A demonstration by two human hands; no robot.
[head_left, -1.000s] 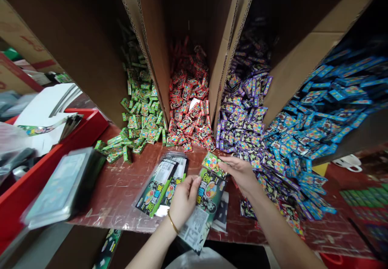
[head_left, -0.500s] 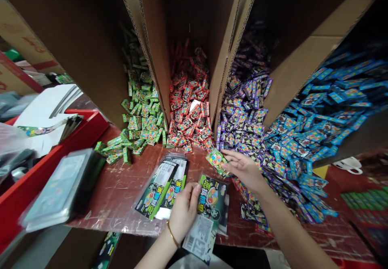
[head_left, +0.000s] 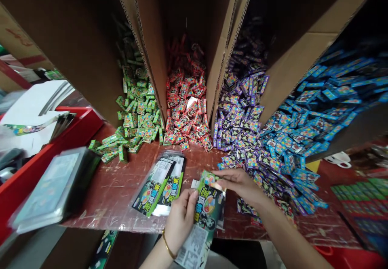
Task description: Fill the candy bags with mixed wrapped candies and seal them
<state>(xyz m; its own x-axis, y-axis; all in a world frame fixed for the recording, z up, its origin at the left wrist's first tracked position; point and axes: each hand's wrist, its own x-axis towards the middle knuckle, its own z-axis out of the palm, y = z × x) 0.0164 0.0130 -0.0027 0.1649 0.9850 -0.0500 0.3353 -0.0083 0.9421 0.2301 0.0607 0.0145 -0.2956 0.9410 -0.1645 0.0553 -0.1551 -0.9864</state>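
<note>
My left hand (head_left: 182, 212) is closed on the left edge of a dark printed card (head_left: 206, 212) with yellow and blue lettering and a barcode panel. It holds the card tilted above the table's front edge. My right hand (head_left: 239, 183) pinches a small green packet (head_left: 209, 178) between thumb and fingers, at the card's upper end. The packet overlaps the top of the card; whether it is inside or in front I cannot tell. Left of my hands, several similar printed cards (head_left: 159, 186) in clear sleeves lie overlapping on the red table (head_left: 115, 188).
Open cardboard boxes spill green packets (head_left: 141, 115), red packets (head_left: 189, 117), purple packets (head_left: 242, 119) and blue packets (head_left: 303, 131) onto the table. A stack of clear sleeves (head_left: 48, 188) stands at left beside a red tray (head_left: 80, 125). White scissor handles (head_left: 339, 160) lie at right.
My right hand has brought the green packet down and left, from above the card onto its top end. My left hand still holds the card. The view has shifted slightly.
</note>
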